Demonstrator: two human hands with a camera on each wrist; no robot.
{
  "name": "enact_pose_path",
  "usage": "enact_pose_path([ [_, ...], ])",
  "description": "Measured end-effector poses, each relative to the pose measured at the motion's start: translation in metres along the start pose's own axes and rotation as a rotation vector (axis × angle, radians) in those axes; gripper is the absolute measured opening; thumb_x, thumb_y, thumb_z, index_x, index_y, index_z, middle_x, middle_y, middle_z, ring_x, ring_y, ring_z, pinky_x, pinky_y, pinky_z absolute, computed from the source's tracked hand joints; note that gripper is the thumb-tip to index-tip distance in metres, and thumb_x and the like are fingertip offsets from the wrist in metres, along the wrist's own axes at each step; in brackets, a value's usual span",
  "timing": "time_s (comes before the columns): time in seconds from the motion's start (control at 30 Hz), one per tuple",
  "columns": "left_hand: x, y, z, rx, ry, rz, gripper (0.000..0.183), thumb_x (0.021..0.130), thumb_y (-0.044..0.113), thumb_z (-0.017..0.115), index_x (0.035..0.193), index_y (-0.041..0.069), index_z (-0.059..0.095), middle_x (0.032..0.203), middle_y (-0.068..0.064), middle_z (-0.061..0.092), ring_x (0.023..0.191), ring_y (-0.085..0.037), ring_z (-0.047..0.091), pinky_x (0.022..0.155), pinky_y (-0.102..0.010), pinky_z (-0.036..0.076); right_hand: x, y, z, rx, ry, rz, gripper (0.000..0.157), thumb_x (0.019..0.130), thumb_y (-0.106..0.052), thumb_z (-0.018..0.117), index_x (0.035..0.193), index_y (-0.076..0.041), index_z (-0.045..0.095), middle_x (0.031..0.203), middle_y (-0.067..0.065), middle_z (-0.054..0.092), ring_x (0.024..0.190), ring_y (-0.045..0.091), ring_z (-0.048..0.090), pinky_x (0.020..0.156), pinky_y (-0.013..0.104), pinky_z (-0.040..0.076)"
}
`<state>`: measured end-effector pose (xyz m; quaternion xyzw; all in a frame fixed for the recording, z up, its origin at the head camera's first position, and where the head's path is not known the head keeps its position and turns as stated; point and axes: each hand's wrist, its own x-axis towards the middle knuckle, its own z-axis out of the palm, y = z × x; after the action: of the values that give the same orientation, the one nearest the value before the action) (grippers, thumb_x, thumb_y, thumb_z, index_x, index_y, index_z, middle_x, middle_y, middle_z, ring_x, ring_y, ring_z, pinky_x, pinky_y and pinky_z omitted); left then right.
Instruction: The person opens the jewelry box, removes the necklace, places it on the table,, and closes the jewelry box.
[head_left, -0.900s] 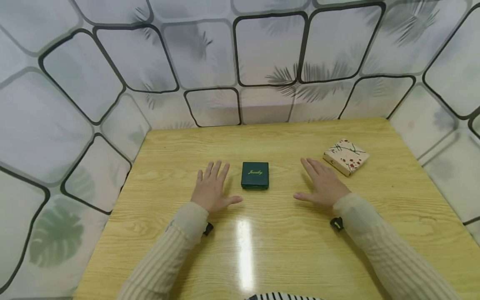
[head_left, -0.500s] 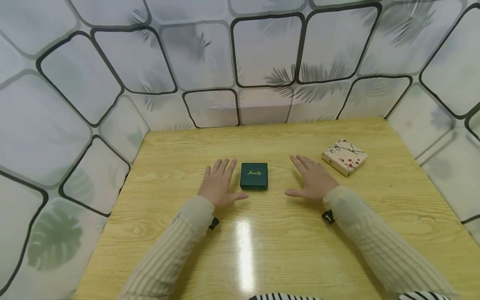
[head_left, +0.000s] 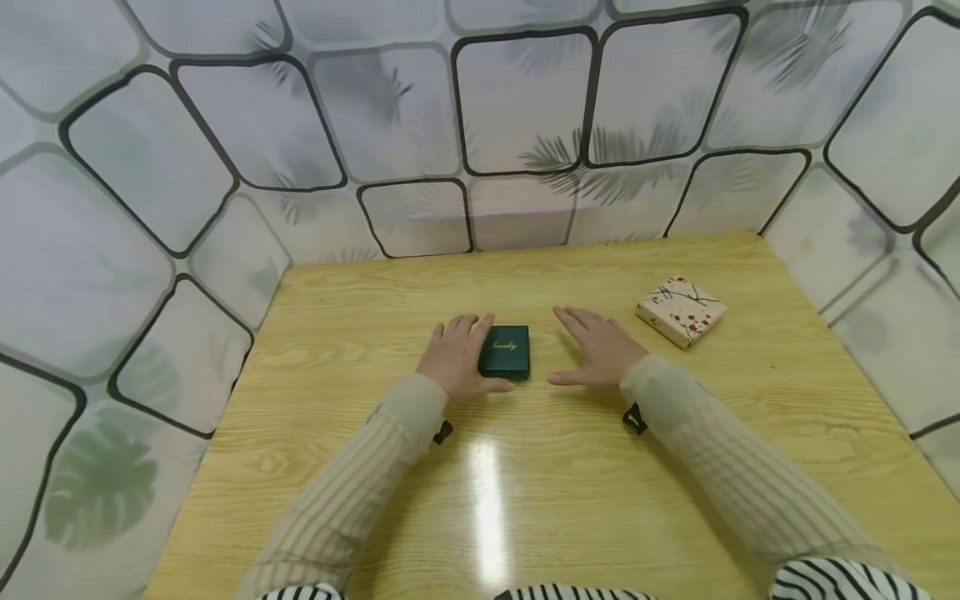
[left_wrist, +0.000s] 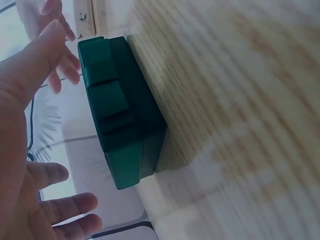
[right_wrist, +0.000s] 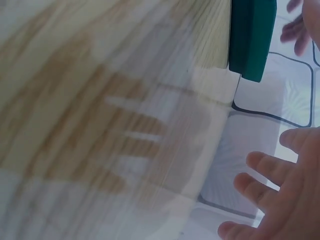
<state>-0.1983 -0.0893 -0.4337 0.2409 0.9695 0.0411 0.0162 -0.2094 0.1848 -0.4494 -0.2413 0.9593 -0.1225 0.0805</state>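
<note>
A small dark green jewelry box point(head_left: 506, 353), its lid lettered "Jewelry" in gold, lies flat on the wooden table. In the left wrist view the box point(left_wrist: 120, 110) shows a ribbon bow on its front side. My left hand point(head_left: 459, 357) is at the box's left side, fingers spread, with the index finger and thumb overlapping its edge in the head view. To the right of the box, a short gap away, my right hand point(head_left: 596, 346) has its fingers extended and thumb apart. Neither hand grips anything.
A cream box with red flowers and dark branches point(head_left: 681, 311) lies at the back right, beyond my right hand. The wood-grain table point(head_left: 360, 317) meets patterned walls point(head_left: 525, 100) at its back and sides. Black wrist devices point(head_left: 634, 418) sit at both cuffs.
Both hands have moved inward toward the green box: the left hand rightward up to its edge, the right hand leftward. Both boxes stay in place on the table.
</note>
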Motion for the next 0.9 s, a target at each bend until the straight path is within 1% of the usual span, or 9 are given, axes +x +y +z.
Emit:
enact_pose_path([
  [0.1,0.006,0.001,-0.001,0.002,-0.027,0.009,0.118,0.067,0.081,0.061,0.155,0.017,0.016,0.147,-0.01,0.035,0.136,-0.03,0.031,0.109,-0.054,0.026,0.004,-0.004,0.001,0.014,-0.008,-0.015,0.114,0.074,-0.075,0.062,0.156,-0.019,0.004,0.157,0.016,0.02,0.14,0.04,0.023,0.107,0.066,0.018],
  [0.3,0.017,0.001,0.0,0.027,-0.063,0.034,0.121,0.065,0.081,0.063,0.155,0.015,0.017,0.144,-0.01,0.037,0.135,-0.03,0.032,0.109,-0.052,0.029,0.013,-0.013,0.001,0.045,-0.024,-0.039,0.113,0.074,-0.071,0.066,0.156,-0.015,0.012,0.156,0.015,0.023,0.139,0.04,0.026,0.106,0.068,0.019],
  [0.47,0.024,0.0,0.0,0.05,-0.1,0.06,0.124,0.063,0.08,0.066,0.155,0.015,0.017,0.144,-0.011,0.036,0.135,-0.029,0.031,0.11,-0.05,0.028,0.021,-0.011,0.008,0.042,-0.05,-0.041,0.114,0.073,-0.074,0.063,0.156,-0.016,0.01,0.156,0.015,0.021,0.14,0.039,0.024,0.107,0.066,0.019],
  [0.63,0.03,0.002,0.0,0.073,-0.14,0.083,0.125,0.062,0.079,0.068,0.155,0.014,0.016,0.144,-0.012,0.036,0.136,-0.029,0.03,0.111,-0.05,0.026,0.025,-0.01,0.012,0.046,-0.052,-0.052,0.117,0.071,-0.08,0.059,0.156,-0.018,0.01,0.157,0.012,0.021,0.14,0.037,0.024,0.107,0.066,0.019],
  [0.8,0.035,0.005,0.001,0.083,-0.17,0.119,0.125,0.062,0.079,0.068,0.155,0.011,0.018,0.142,-0.013,0.038,0.133,-0.03,0.034,0.109,-0.049,0.03,0.028,-0.014,0.012,0.052,-0.076,-0.067,0.118,0.069,-0.084,0.055,0.156,-0.019,0.008,0.157,0.012,0.021,0.141,0.037,0.023,0.107,0.067,0.019],
  [0.9,0.038,0.007,0.003,0.093,-0.185,0.124,0.126,0.062,0.08,0.066,0.155,0.01,0.017,0.142,-0.013,0.038,0.132,-0.029,0.034,0.109,-0.048,0.031,0.029,-0.017,0.012,0.062,-0.086,-0.064,0.118,0.07,-0.084,0.055,0.156,-0.018,0.009,0.157,0.014,0.022,0.141,0.037,0.022,0.107,0.067,0.019],
])
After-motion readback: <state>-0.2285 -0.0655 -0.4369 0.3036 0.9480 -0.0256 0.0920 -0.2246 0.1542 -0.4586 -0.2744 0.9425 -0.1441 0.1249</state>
